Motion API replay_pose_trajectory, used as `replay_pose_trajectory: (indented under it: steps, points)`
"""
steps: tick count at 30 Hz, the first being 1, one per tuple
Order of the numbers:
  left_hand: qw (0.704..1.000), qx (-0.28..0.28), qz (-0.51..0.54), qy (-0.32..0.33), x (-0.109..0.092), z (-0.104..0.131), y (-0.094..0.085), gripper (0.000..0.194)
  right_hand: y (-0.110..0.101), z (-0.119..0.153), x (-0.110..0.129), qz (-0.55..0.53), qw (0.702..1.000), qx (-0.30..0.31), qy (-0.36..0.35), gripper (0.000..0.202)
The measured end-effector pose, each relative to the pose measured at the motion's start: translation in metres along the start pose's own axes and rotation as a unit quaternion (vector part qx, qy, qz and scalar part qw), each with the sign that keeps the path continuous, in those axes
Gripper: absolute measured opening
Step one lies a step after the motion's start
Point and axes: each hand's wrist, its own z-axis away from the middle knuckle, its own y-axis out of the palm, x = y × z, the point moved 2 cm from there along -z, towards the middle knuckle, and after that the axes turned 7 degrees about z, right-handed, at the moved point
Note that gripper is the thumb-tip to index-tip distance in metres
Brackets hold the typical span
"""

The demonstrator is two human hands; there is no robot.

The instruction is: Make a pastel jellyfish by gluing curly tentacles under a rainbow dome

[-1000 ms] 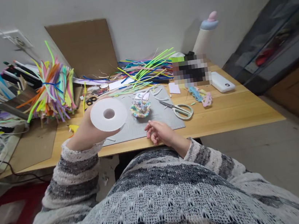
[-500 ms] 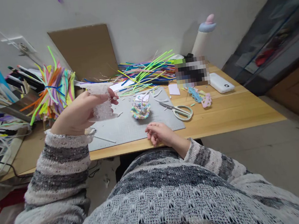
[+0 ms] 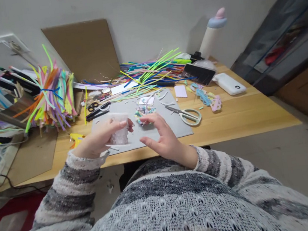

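Observation:
My left hand (image 3: 97, 138) is wrapped round a small clear bag of beads (image 3: 120, 133), held over the left part of the grey mat (image 3: 135, 145). To its right, my right hand (image 3: 164, 138) has thumb and fingers spread apart and holds nothing. Just behind the right fingers sits a pastel multicoloured craft piece (image 3: 142, 111), partly hidden by them. Open-bladed scissors (image 3: 190, 117) with pale handles lie at the mat's right edge.
Fuzzy coloured stems stand bundled (image 3: 54, 92) at the left; more lie along the wall (image 3: 156, 71). A phone (image 3: 199, 73), a white power bank (image 3: 229, 84) and pastel pieces (image 3: 208, 100) are at the right. A yellow tool (image 3: 76, 139) lies left.
My left hand has moved down and right with the bag, uncovering black tools behind it. My right hand has risen forward from the table edge and spread its fingers.

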Motion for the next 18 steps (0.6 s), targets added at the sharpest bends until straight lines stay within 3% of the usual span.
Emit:
replay_pose_trajectory:
  steps: [4, 6, 9, 14, 18]
  points:
    - [0.965, 0.141, 0.117, -0.189, 0.029, 0.002, 0.015, 0.044, 0.014, -0.005, -0.010, -0.038, 0.995, 0.045, 0.087, 0.006]
    - [0.952, 0.165, 0.150, -0.209, 0.040, 0.001, 0.016, 0.042, 0.021, -0.005, -0.022, -0.132, 0.977, 0.057, 0.159, 0.008]
    - [0.941, 0.199, 0.188, -0.199, 0.050, -0.003, 0.014, 0.040, 0.029, -0.003, -0.039, -0.296, 0.915, 0.087, 0.262, 0.013]
    - [0.934, 0.169, 0.255, -0.184, 0.061, -0.016, 0.008, 0.036, 0.028, 0.001, -0.057, -0.441, 0.803, 0.125, 0.381, 0.025]
    - [0.930, 0.123, 0.282, -0.202, 0.069, -0.020, 0.001, 0.036, 0.025, 0.004, -0.064, -0.456, 0.762, 0.143, 0.437, 0.025]
